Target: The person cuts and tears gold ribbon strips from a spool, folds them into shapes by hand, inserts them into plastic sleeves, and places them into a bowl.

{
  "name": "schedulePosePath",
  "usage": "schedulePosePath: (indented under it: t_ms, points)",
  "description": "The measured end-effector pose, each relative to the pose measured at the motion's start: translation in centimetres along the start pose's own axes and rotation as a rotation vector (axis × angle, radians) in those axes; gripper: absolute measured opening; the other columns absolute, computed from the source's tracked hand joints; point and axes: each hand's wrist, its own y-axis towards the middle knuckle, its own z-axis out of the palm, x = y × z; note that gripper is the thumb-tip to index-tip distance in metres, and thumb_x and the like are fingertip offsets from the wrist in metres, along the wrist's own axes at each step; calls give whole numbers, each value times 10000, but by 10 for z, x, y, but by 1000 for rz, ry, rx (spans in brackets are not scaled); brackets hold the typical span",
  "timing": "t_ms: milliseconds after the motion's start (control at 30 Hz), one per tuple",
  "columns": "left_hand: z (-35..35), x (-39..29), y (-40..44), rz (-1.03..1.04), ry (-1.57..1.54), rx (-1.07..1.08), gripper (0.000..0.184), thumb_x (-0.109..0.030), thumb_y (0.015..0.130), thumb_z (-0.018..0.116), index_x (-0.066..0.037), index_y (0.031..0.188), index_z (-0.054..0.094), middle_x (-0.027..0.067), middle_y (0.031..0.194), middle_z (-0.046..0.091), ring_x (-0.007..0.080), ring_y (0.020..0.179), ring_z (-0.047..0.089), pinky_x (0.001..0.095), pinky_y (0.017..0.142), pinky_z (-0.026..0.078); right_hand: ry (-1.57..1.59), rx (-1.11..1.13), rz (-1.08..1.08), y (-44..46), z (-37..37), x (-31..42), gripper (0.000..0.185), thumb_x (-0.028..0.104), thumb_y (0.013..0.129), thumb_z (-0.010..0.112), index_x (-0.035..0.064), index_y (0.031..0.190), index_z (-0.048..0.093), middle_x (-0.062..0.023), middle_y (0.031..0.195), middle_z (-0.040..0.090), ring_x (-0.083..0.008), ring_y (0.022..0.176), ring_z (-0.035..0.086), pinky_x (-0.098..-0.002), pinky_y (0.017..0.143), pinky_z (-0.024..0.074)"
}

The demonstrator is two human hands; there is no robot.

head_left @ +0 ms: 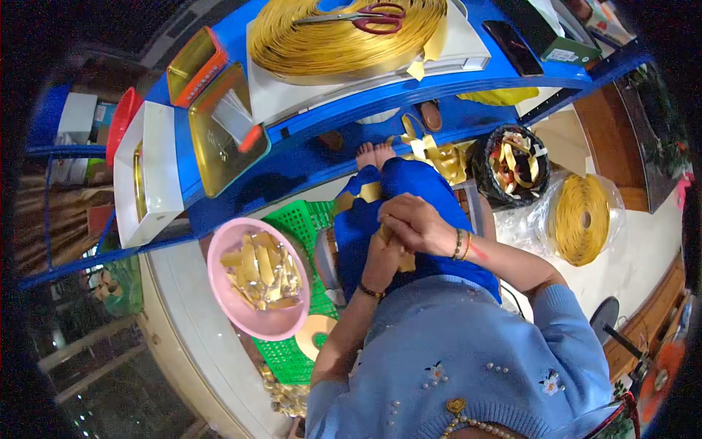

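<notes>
Both hands meet over my lap, on blue trousers. My left hand (382, 257) is closed around a strip of gold ribbon (406, 263), whose end shows below the fingers. Laid over it, my right hand (415, 223) has its fingers bent and pinched at the same ribbon; the exact grip is partly hidden. A loose gold ribbon piece (370, 192) lies on the trousers just beyond the hands. To the left, a pink basin (219, 293) holds many gold strips and shiny foil-like pieces.
On the blue table (307, 121) lie a large gold ribbon coil (292, 55), red-handled scissors (376, 18), a phone (513, 47) and a tin tray (212, 164). A green crate (281, 362) supports the basin. At right stand a black-lined bin (482, 164) and another gold coil (574, 219).
</notes>
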Motion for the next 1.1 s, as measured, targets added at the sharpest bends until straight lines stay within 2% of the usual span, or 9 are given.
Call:
schedulePosePath:
  t_ms: [100, 167, 200, 333, 367, 500, 600, 800, 1100]
  points:
    - [-2, -10, 4, 176, -22, -168, 196, -165, 886, 454, -22, 998, 526, 87, 864, 551, 189, 793, 529, 303, 679, 429, 141, -74, -7, 3, 5, -3, 273, 156, 839, 579, -10, 1055, 554, -124, 950, 603, -231, 914, 572, -331, 803, 451]
    - [-5, -9, 8, 235, -161, -249, 201, -185, 916, 434, -23, 923, 553, 38, 761, 586, 108, 691, 570, 247, 595, 454, 554, 9, 447, 3, -2, 7, 331, 136, 847, 578, -8, 1134, 495, -106, 983, 589, -178, 953, 551, -300, 816, 446]
    - [-9, -6, 12, 196, -314, -243, 218, -197, 923, 431, -17, 942, 554, 49, 777, 597, 119, 707, 583, 254, 610, 466, 755, 53, 675, 6, -6, 12, 366, 125, 851, 578, -6, 1173, 466, -98, 999, 583, -152, 973, 540, -284, 822, 443]
    - [-25, -28, 17, -14, -783, -285, 281, -243, 940, 419, 0, 1003, 544, 85, 829, 621, 165, 750, 616, 279, 655, 499, 715, 66, 447, -10, 15, -10, 467, 94, 835, 602, -25, 1232, 387, -79, 1090, 537, -137, 1018, 517, -288, 841, 448]
    - [-25, -33, 20, 15, -854, -320, 286, -247, 939, 424, 5, 1019, 534, 96, 847, 617, 184, 749, 612, 302, 672, 503, 952, -41, 391, -11, 22, -5, 415, 87, 826, 611, -22, 1178, 422, -72, 1037, 552, -137, 944, 551, -287, 797, 473]
    - [-37, -22, 26, 52, -1331, -118, 285, -252, 928, 453, -9, 1067, 510, 102, 893, 605, 221, 770, 610, 350, 708, 505, 1105, 28, 544, -10, 21, 1, 355, 98, 818, 624, -29, 1103, 455, -97, 946, 575, -145, 817, 586, -282, 690, 505]
    - [-37, -14, 28, 72, -1370, -111, 293, -260, 928, 451, -13, 1078, 502, 105, 897, 607, 226, 768, 610, 345, 712, 504, 1009, 93, 635, -13, 23, -1, 339, 128, 834, 615, -27, 1096, 467, -94, 950, 575, -137, 842, 578, -268, 709, 492]
    - [-32, -34, 29, 118, -1140, -304, 333, -281, 925, 456, 10, 1084, 485, 154, 936, 607, 263, 849, 612, 362, 759, 496, 991, -6, 502, -10, 30, -7, 309, 187, 850, 603, -18, 1061, 506, -72, 938, 582, -117, 900, 545, -242, 759, 453]
    - [-39, -27, 33, 266, -948, -320, 345, -243, 935, 435, 14, 1161, 474, 159, 1123, 556, 262, 1037, 544, 383, 917, 415, 954, -21, 572, 4, 21, 3, 166, 158, 844, 607, 8, 887, 552, -23, 672, 563, -79, 545, 516, -223, 473, 411]
